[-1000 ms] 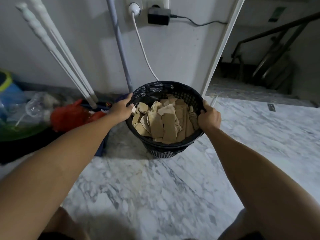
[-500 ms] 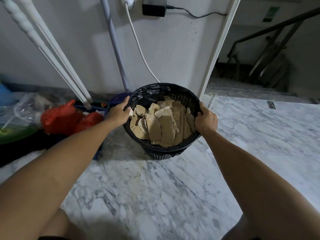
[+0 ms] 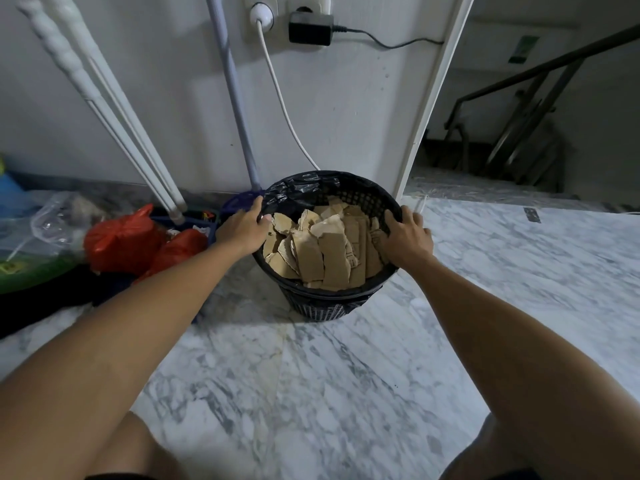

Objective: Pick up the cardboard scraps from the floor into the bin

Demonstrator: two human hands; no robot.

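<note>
A black mesh bin with a black liner stands on the marble floor close to the wall. Brown cardboard scraps fill it nearly to the rim. My left hand holds the left side of the rim, thumb inside and fingers over the liner's edge. On the opposite side, my right hand grips the rim with its fingers spread across the top. No loose scraps show on the floor in view.
White poles and a pale mop handle lean on the wall behind the bin. Red bags and a clear plastic bag lie at the left. A white cable hangs from a socket. A door frame opens onto stairs.
Both hands stay on the bin's rim. The right hand's fingers have spread wider over the rim, and the bin has shifted only slightly against the wall.
</note>
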